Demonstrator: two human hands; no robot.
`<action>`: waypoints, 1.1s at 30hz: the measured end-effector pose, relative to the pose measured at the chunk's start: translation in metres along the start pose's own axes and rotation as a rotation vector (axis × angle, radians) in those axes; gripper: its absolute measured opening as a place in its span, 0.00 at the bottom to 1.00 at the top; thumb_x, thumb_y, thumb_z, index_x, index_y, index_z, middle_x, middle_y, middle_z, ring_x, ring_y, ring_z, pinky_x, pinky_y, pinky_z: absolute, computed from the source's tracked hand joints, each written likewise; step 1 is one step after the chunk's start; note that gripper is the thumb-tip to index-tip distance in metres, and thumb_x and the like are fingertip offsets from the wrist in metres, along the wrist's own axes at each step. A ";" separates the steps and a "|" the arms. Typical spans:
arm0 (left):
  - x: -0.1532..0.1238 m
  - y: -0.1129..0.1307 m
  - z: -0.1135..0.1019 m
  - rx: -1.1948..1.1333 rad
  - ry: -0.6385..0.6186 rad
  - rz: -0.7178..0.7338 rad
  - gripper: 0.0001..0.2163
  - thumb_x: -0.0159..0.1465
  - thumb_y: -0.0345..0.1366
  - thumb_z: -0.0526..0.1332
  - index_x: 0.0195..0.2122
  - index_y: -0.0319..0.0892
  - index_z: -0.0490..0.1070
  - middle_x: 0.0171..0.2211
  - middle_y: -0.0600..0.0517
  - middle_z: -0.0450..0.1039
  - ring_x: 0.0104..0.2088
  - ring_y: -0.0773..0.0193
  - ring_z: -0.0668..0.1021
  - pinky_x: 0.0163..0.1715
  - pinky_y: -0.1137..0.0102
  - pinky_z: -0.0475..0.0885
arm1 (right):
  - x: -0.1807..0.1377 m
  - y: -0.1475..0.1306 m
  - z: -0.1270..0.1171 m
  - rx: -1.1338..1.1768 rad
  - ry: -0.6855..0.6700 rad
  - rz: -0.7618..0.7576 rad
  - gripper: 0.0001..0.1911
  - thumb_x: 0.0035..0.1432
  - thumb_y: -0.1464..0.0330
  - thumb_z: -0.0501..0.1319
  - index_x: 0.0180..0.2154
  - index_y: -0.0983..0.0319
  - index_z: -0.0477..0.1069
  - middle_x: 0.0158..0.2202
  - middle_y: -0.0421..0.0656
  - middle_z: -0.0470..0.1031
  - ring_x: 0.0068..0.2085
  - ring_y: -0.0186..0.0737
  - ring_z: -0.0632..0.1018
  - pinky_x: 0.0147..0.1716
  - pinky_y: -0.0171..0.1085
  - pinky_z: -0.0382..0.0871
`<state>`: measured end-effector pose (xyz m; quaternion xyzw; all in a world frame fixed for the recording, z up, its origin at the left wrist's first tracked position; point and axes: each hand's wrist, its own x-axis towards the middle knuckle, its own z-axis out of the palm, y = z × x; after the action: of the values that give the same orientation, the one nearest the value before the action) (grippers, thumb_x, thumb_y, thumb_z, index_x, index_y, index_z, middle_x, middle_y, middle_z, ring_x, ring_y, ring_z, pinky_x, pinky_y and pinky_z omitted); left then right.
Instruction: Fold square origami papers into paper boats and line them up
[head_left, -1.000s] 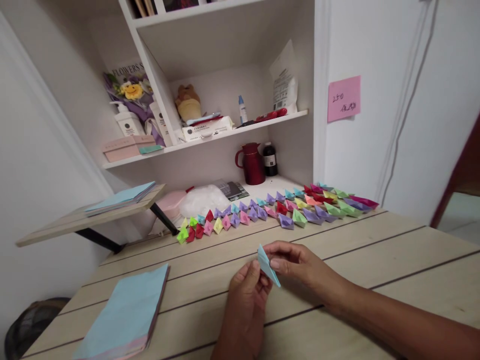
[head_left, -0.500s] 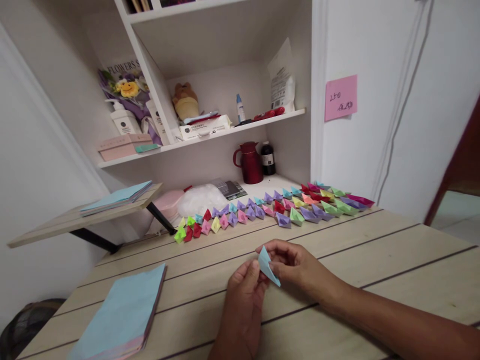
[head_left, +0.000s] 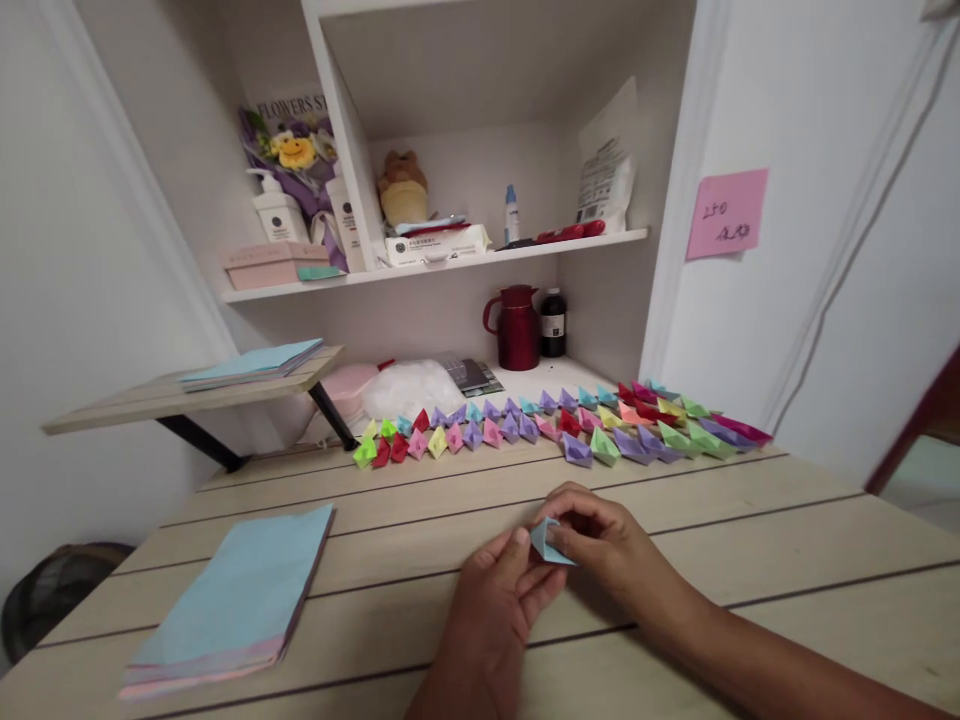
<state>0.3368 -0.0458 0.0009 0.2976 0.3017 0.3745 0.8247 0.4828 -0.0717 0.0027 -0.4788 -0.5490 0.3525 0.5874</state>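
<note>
Both my left hand [head_left: 501,585] and right hand [head_left: 606,532] pinch the folded paper [head_left: 541,539], likely light, easily crushed, best held by edges.

"Where can you pass?"
"My right hand [head_left: 604,535] has bare table [head_left: 757,530] rightward; ahead, paper boats [head_left: 510,428] block me."
"And leftward?"
"A bare strip, then the paper stack [head_left: 236,590]."

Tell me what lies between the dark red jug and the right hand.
In the head view, rows of colored paper boats on the wooden tabletop lie between the jug and the right hand.
</note>
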 end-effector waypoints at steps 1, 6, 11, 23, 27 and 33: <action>0.002 -0.002 -0.001 -0.015 0.021 0.000 0.14 0.56 0.36 0.69 0.41 0.33 0.77 0.40 0.39 0.78 0.38 0.60 0.80 0.45 0.68 0.73 | 0.000 -0.001 0.000 -0.015 -0.008 -0.011 0.05 0.52 0.65 0.66 0.29 0.60 0.77 0.31 0.41 0.69 0.31 0.38 0.70 0.31 0.36 0.64; 0.006 -0.007 -0.002 -0.044 0.068 0.038 0.16 0.53 0.41 0.70 0.36 0.33 0.78 0.38 0.39 0.79 0.37 0.56 0.80 0.47 0.63 0.73 | -0.001 -0.002 0.001 -0.005 0.004 -0.001 0.04 0.50 0.66 0.66 0.26 0.59 0.78 0.31 0.41 0.67 0.32 0.38 0.69 0.31 0.36 0.65; -0.004 -0.003 0.006 0.014 -0.029 0.128 0.19 0.48 0.40 0.73 0.37 0.31 0.79 0.36 0.39 0.79 0.42 0.52 0.79 0.48 0.61 0.71 | -0.002 -0.003 0.002 0.049 -0.013 0.032 0.06 0.49 0.65 0.67 0.24 0.60 0.76 0.34 0.41 0.65 0.31 0.36 0.69 0.24 0.34 0.65; 0.008 0.000 -0.005 0.101 0.191 0.266 0.15 0.47 0.35 0.73 0.34 0.33 0.79 0.32 0.42 0.80 0.35 0.57 0.80 0.44 0.64 0.73 | -0.002 -0.003 0.004 0.315 -0.073 0.288 0.17 0.54 0.60 0.66 0.45 0.58 0.72 0.36 0.41 0.73 0.33 0.36 0.74 0.32 0.36 0.70; 0.004 0.011 -0.006 0.114 0.256 0.302 0.13 0.48 0.34 0.73 0.34 0.33 0.79 0.32 0.43 0.80 0.34 0.61 0.80 0.40 0.69 0.73 | -0.002 -0.007 0.004 0.351 -0.104 0.365 0.23 0.58 0.49 0.58 0.40 0.63 0.73 0.34 0.45 0.75 0.30 0.37 0.77 0.29 0.36 0.71; 0.005 0.011 -0.006 0.178 0.263 0.301 0.14 0.48 0.34 0.73 0.35 0.33 0.79 0.30 0.45 0.78 0.28 0.66 0.77 0.32 0.73 0.72 | 0.000 -0.012 0.004 0.241 -0.153 0.356 0.23 0.51 0.50 0.65 0.36 0.63 0.72 0.34 0.44 0.76 0.28 0.34 0.76 0.24 0.32 0.68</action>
<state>0.3301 -0.0346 0.0038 0.3595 0.3910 0.5007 0.6835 0.4775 -0.0748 0.0136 -0.4666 -0.4527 0.5489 0.5254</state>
